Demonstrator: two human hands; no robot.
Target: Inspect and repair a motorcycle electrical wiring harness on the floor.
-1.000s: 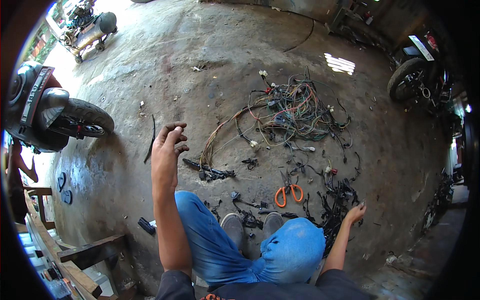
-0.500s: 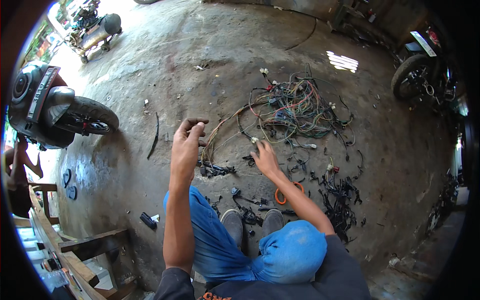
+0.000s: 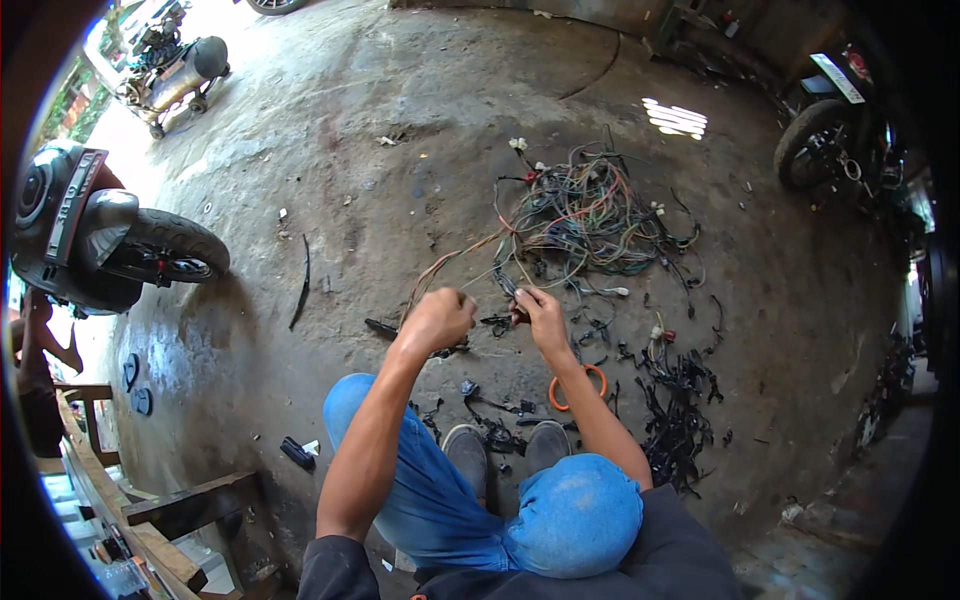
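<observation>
Wire bundle (image 3: 590, 215): tangled heap of coloured leads on the concrete floor (image 3: 330, 130), ahead of both knees. Likely light, limp, prone to snagging and dragging neighbours along; white plug ends (image 3: 518, 144) probably brittle. Best taken by a sheathed run close to a plug, not by a bare strand.

Left hand (image 3: 437, 318): grip closed in a fist over thin orange-brown strands (image 3: 445, 265) trailing from the heap.

Right hand (image 3: 540, 308): grip pinched shut on a small dark wire end (image 3: 512, 303), just beside the left hand; exact piece too small to tell.

Scissors (image 3: 590, 378): orange handles, on the floor behind the right forearm, blades hidden.

Black scraps (image 3: 680, 420): stripped sheath and connectors, scattered right of the shoes (image 3: 505, 445). Soft, light by the look of them.

Black strip (image 3: 301, 285): long, thin, lying well apart to the left.

Containers: 0 among the wires; all loose on the floor. Grey tank on wheels (image 3: 175, 70) at far left, contents not visible.

Also present: 1 scooter (image 3: 90, 235) at left, 1 motorcycle wheel (image 3: 812, 150) at upper right.
</observation>
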